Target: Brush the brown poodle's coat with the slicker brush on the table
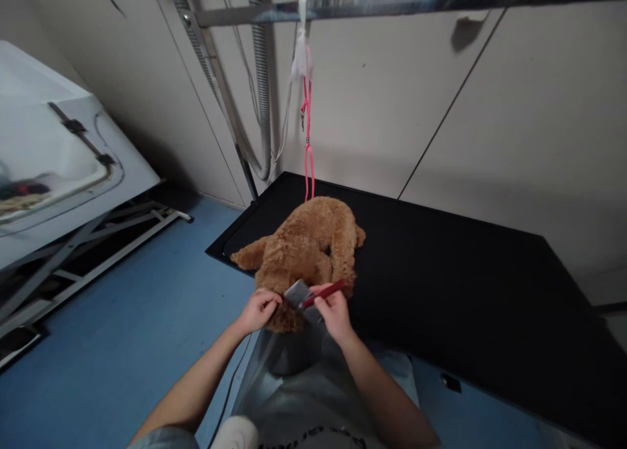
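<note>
A curly brown dog (306, 236) lies on the black grooming table (441, 285), its head at the front edge near my body. My right hand (334, 308) grips the red handle of a slicker brush (298, 294), whose grey head is against or just over the dog's fur. Beside the dog's head, my left hand (262, 308) is closed with its fingers pinched at the fur; exactly what they grip is partly hidden. The brush head lies between my two hands.
A metal bar (392, 4) crosses above the table, with a pink grooming loop (308, 155) hanging behind the dog. A grey hose (262, 76) runs down the wall. At left stands a white tub (83, 129) on a metal frame.
</note>
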Tool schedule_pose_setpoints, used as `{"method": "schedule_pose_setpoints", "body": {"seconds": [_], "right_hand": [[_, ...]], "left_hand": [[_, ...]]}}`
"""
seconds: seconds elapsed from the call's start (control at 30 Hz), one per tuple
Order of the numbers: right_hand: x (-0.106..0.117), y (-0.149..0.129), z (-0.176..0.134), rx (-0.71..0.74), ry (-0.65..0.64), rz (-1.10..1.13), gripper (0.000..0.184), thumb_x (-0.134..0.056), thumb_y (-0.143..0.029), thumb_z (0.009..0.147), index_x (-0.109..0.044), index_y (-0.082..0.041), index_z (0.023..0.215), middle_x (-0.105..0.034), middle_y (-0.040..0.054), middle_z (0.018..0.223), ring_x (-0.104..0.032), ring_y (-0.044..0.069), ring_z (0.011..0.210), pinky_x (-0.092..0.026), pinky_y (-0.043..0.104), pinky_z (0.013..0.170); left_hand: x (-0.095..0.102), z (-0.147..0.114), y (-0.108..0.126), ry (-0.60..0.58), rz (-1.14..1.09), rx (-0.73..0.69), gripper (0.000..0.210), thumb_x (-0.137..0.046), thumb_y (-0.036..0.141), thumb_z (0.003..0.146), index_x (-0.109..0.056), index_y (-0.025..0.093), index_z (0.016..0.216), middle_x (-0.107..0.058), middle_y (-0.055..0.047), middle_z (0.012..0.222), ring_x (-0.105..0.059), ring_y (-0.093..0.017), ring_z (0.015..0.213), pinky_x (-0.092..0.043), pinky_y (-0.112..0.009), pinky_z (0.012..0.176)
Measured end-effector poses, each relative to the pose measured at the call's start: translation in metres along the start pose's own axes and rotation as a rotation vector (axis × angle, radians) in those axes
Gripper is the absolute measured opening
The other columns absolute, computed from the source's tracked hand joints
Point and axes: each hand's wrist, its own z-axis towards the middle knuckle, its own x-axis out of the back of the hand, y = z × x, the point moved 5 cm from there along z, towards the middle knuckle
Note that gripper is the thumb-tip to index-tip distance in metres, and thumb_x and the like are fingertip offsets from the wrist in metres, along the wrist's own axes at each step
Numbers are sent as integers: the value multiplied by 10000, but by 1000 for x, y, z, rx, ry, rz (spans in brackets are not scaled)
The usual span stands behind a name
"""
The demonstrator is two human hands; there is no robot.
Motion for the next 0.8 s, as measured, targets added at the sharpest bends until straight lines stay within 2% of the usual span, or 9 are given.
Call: {"method": "schedule_pose_setpoints", "body": {"seconds": [0.07,0.2,0.33,0.37,0.5,0.63,0.67,0.77,0.8], "right_hand": [[-1,0,3,-67,-28,17,287,-717,-355,678,-575,-198,872,-714,51,869,-669,201,790,-528,360,767],[18,-16,10,84,285,64,282,-655,-390,748,-541,-209,931,-698,49,949,-656,188,853,-512,351,801],[-3,-17,11,54,-37,-62,235,-650,-374,751,-587,-200,897,-692,55,906,-652,189,781,-521,340,737],[-5,-16,12,35,-56,-95,231,-657,-369,739,-596,-194,876,-687,55,884,-647,188,763,-520,340,729],[12,-31,17,206,271,-109,230,-591,-359,785,-580,-189,939,-657,67,976,-619,188,881,-488,348,831],[-6,-24,20,86,-67,-134,207,-640,-343,738,-603,-189,870,-670,45,872,-627,181,776,-506,323,745],[-6,-21,20,49,-56,-126,211,-648,-349,725,-598,-187,851,-670,39,841,-625,178,744,-509,320,721],[5,-21,17,121,218,-79,230,-619,-364,749,-568,-196,898,-663,39,891,-623,179,807,-505,327,763],[3,-21,16,150,216,-78,227,-612,-359,761,-567,-199,916,-661,41,916,-622,179,833,-502,327,780]], "left_hand": [[0,2,-2,-24,-29,26,247,-439,202,832,-671,177,754,-685,-35,716,-606,-143,689,-440,-272,708],[1,4,-8,-41,-75,113,238,-454,239,808,-671,165,743,-672,-30,684,-596,-138,643,-444,-248,646],[1,7,-10,-88,-169,161,212,-476,247,785,-663,157,739,-679,-25,696,-596,-138,656,-459,-244,661],[2,7,-11,-86,-187,170,208,-482,251,781,-662,157,736,-678,-23,693,-594,-137,655,-461,-243,662],[3,9,-15,-57,-235,203,204,-506,273,773,-660,149,724,-667,-19,668,-577,-129,621,-461,-241,641],[0,10,-16,-76,-266,208,195,-513,275,765,-648,145,714,-661,-21,664,-571,-128,618,-454,-239,630],[0,10,-16,-79,-267,203,196,-513,276,763,-649,143,718,-663,-24,672,-574,-129,627,-455,-239,633],[0,10,-15,-66,-245,198,219,-505,285,767,-665,139,734,-666,-31,680,-575,-131,630,-457,-238,630],[0,10,-15,-65,-237,202,226,-499,284,773,-670,141,740,-666,-29,676,-573,-130,625,-456,-237,625]]}}
